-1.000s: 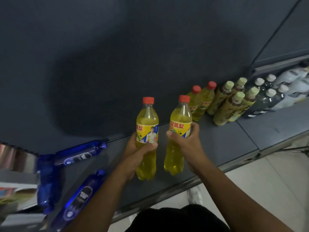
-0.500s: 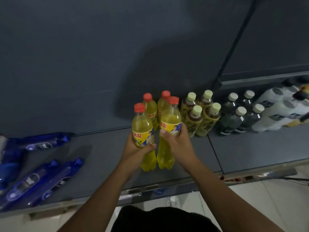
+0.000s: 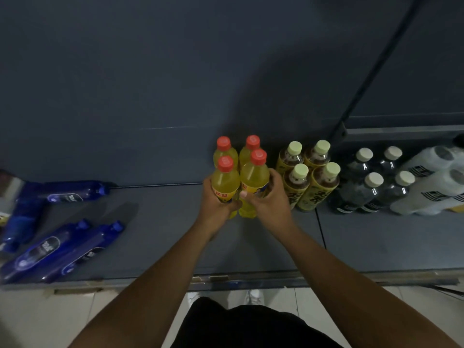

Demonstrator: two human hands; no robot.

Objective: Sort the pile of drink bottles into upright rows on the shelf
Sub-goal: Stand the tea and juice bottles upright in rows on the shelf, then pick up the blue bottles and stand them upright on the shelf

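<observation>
Head view looks down on a long dark grey metal shelf (image 3: 163, 242) backed by a plain dark grey panel (image 3: 150, 84), with pale floor tiles (image 3: 37, 317) below its front edge. On the left of the shelf, several deep blue plastic bottles (image 3: 37, 252) lie on their sides in a loose pile, pointing different ways. At the far right, large white plastic bottles (image 3: 431, 194) are grouped together. Beside them stand four dark clear bottles with white caps (image 3: 361, 194) in a two-by-two block, then four brown tea bottles with yellow labels and pale green caps (image 3: 319, 187) in the same pattern. Left of those, two yellow drink bottles with red caps (image 3: 224, 151) stand upright at the back. Just in front of them, each hand holds one more bottle upright. The left hand (image 3: 216, 202) has its fingers wrapped round the front left yellow bottle (image 3: 224, 182), and the right hand (image 3: 268, 199) grips the front right yellow bottle (image 3: 253, 177), thumb across the label. These two bottles touch each other. Whether their bases rest on the shelf cannot be told.
</observation>
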